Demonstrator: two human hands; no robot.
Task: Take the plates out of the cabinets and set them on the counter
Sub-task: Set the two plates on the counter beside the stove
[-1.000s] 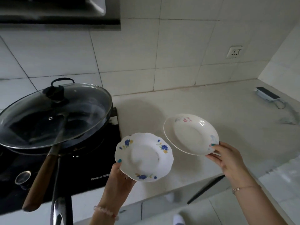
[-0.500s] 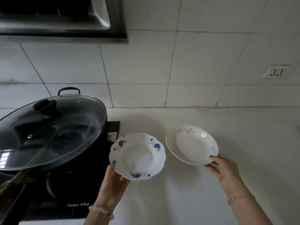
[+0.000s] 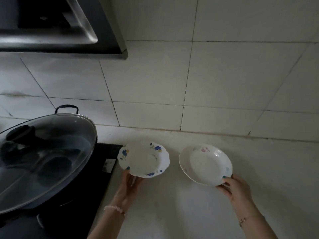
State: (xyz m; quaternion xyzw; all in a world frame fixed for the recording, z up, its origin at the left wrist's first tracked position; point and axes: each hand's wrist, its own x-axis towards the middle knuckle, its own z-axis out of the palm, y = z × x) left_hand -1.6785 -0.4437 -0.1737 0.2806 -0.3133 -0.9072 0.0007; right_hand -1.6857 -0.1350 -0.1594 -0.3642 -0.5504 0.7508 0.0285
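Observation:
My left hand [image 3: 129, 184] grips the near rim of a white scalloped plate with blue flowers [image 3: 143, 159], thumb on top, holding it low over the counter [image 3: 172, 209] beside the cooktop. My right hand [image 3: 235, 188] grips the near right rim of a round white plate with a pink flower [image 3: 205, 164], also low over the counter. Whether either plate touches the counter I cannot tell. The two plates sit side by side with a small gap between them.
A large wok with a glass lid [image 3: 43, 157] stands on a black cooktop [image 3: 96, 183] at the left. A range hood [image 3: 57, 28] hangs above it. The tiled wall [image 3: 207, 83] rises behind the counter.
Both hands have carried their plates forward and lower over the counter, toward the wall. The view has tilted upward, and the counter's front edge and the power strip have left the frame.

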